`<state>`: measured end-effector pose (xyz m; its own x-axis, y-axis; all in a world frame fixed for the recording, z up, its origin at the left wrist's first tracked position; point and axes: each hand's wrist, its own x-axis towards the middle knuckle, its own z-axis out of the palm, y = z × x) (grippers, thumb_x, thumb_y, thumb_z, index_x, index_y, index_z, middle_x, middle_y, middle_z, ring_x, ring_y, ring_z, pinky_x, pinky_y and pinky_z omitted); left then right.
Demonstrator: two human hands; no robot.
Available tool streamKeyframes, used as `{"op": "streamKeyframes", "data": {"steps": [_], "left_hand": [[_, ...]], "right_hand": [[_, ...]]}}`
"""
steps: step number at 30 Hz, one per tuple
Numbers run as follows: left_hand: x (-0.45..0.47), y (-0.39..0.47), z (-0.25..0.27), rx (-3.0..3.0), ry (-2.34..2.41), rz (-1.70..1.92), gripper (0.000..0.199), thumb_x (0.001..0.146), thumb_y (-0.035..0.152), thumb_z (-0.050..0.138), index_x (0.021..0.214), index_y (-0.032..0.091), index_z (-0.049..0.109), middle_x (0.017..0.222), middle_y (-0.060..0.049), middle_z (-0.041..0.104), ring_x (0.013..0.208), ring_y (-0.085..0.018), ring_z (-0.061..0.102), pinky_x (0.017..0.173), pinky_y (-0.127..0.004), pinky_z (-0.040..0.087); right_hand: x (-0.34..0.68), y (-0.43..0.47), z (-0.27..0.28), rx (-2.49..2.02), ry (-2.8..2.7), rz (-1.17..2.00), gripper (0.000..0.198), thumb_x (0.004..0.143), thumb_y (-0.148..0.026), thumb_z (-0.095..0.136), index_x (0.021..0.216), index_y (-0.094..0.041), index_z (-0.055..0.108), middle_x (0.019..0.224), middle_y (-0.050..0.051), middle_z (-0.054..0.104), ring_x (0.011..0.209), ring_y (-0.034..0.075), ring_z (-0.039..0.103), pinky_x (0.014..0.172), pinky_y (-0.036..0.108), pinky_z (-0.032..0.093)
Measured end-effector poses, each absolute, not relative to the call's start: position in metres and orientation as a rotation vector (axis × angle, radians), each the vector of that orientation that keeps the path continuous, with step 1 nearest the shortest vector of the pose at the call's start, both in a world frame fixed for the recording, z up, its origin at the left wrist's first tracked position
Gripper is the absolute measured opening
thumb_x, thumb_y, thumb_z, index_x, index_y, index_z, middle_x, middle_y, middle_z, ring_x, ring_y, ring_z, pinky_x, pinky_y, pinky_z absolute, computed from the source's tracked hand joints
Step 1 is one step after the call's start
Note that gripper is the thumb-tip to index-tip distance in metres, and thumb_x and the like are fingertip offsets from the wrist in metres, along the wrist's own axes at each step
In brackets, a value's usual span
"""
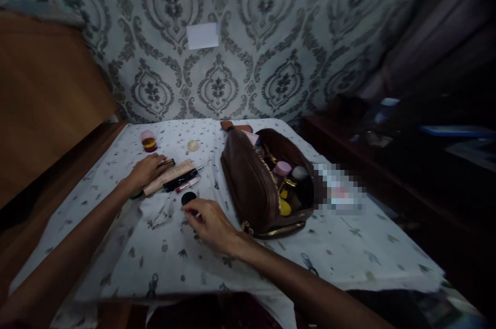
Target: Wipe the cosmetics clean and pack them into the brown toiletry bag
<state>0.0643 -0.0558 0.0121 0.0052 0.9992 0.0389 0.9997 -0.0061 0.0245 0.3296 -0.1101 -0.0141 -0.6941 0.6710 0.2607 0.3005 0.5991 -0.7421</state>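
My left hand [146, 169] is at the left end of a row of cosmetics, its fingers closed on a small dark tube with gold trim [167, 163]. Beside that lie a beige squeeze tube [170, 176], a black pen-like tube [180, 180] and a small pink tube [187, 185]. My right hand [211, 223] pinches the edge of a round black compact [188, 198], low over the cloth. Just right of it, a brown cosmetic bag [248, 184] gapes unzipped, with a pink-lidded jar [282, 168] and yellow items [285, 207] inside.
A patterned white cloth [186, 272] covers the table. A jar with a pink lid [149, 140] and a small cream-coloured round item [192, 145] stand farther back. Wooden furniture [50, 71] borders the left, dark shelving [341, 148] the right. Something blurred out lies right of the bag.
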Motion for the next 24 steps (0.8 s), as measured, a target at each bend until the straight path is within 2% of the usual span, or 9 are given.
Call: {"op": "streamKeyframes", "data": {"steps": [2, 4, 10, 15, 21, 24], "left_hand": [[0.076, -0.058, 0.014, -2.182, -2.138, -0.178, 0.037, 0.098, 0.042, 0.034, 0.116, 0.018, 0.057, 0.115, -0.013, 0.064, 0.107, -0.027, 0.061, 0.087, -0.034, 0.045], [0.095, -0.06, 0.017, -2.306, -2.015, -0.247, 0.036, 0.099, 0.039, 0.032, 0.113, 0.019, 0.058, 0.116, -0.011, 0.064, 0.108, -0.026, 0.061, 0.09, -0.033, 0.045], [0.153, -0.052, 0.018, -2.47, -1.889, 0.051, 0.032, 0.098, 0.036, 0.036, 0.104, 0.019, 0.062, 0.106, -0.011, 0.066, 0.095, -0.027, 0.066, 0.08, -0.036, 0.048], [0.166, -0.032, 0.014, -2.365, -1.91, 0.303, 0.022, 0.093, 0.031, 0.044, 0.1, 0.018, 0.06, 0.106, -0.013, 0.065, 0.091, -0.029, 0.067, 0.072, -0.036, 0.047], [0.164, -0.027, 0.022, -2.363, -1.981, 0.236, 0.02, 0.089, 0.035, 0.045, 0.091, 0.021, 0.058, 0.093, -0.008, 0.07, 0.085, -0.026, 0.066, 0.068, -0.032, 0.045], [0.164, -0.041, 0.044, -2.248, -2.201, -0.181, 0.024, 0.086, 0.044, 0.05, 0.093, 0.022, 0.058, 0.085, -0.004, 0.069, 0.08, -0.025, 0.064, 0.064, -0.03, 0.044]], "right_hand": [[0.33, -0.112, -0.02, -0.71, -2.291, 0.882, 0.023, 0.089, -0.014, 0.055, 0.105, -0.016, 0.071, 0.097, 0.008, 0.075, 0.083, 0.018, 0.069, 0.079, 0.028, 0.052], [0.333, -0.114, -0.027, -0.647, -2.291, 0.83, 0.025, 0.09, -0.014, 0.053, 0.108, -0.014, 0.07, 0.1, 0.01, 0.075, 0.087, 0.019, 0.07, 0.081, 0.028, 0.052], [0.347, -0.119, -0.039, -0.502, -2.385, 0.706, 0.026, 0.093, -0.018, 0.049, 0.112, -0.015, 0.067, 0.102, 0.009, 0.076, 0.093, 0.018, 0.071, 0.085, 0.025, 0.051], [0.354, -0.119, -0.031, -0.43, -2.437, 0.673, 0.021, 0.094, -0.022, 0.049, 0.103, -0.017, 0.067, 0.096, 0.006, 0.075, 0.088, 0.017, 0.07, 0.08, 0.023, 0.05], [0.349, -0.115, -0.026, -0.697, -2.082, 1.022, 0.024, 0.086, -0.02, 0.058, 0.107, -0.02, 0.068, 0.095, 0.003, 0.076, 0.086, 0.017, 0.071, 0.081, 0.024, 0.051], [0.347, -0.113, -0.022, -0.823, -1.841, 1.223, 0.03, 0.083, -0.018, 0.059, 0.112, -0.02, 0.066, 0.092, 0.002, 0.074, 0.082, 0.016, 0.07, 0.072, 0.023, 0.052]]}}
